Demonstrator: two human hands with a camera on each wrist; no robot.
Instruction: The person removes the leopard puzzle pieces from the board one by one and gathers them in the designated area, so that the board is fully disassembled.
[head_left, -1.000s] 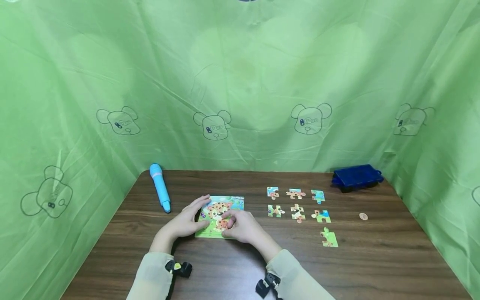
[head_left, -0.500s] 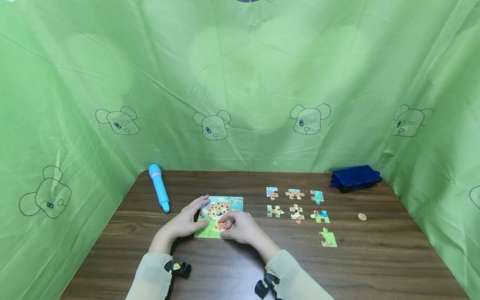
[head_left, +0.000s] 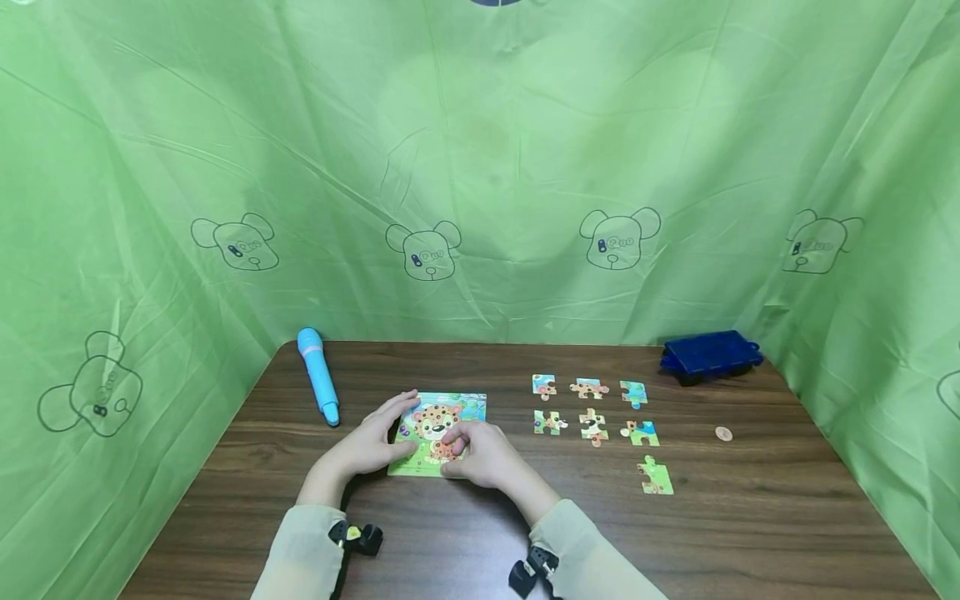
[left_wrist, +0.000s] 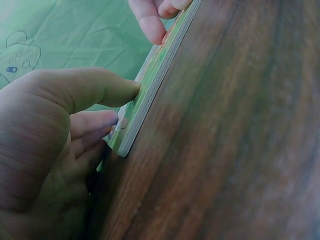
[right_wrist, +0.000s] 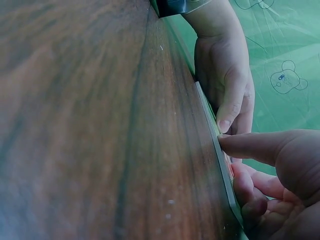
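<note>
A square jigsaw puzzle board (head_left: pixel 472 407) with a leopard picture lies on the table. My left hand (head_left: pixel 365 445) rests at its left side, fingers stretched toward the far edge and thumb on the green part. In the left wrist view, that thumb (left_wrist: pixel 112 90) presses on the top near the board's thick edge (left_wrist: pixel 150 107). My right hand (head_left: pixel 486 455) is on the lower right part, fingers curled and thumb down. In the right wrist view, the right thumb (right_wrist: pixel 250 146) touches near the board's edge; I cannot tell whether its fingers pinch a piece.
Several loose puzzle pieces (head_left: pixel 594 425) lie apart right of the board, the lowest a green piece (head_left: pixel 657 477). A small round disc (head_left: pixel 723 433) lies farther right. A dark blue object (head_left: pixel 711 353) stands at the back right, a blue toy microphone (head_left: pixel 318 375) at the back left.
</note>
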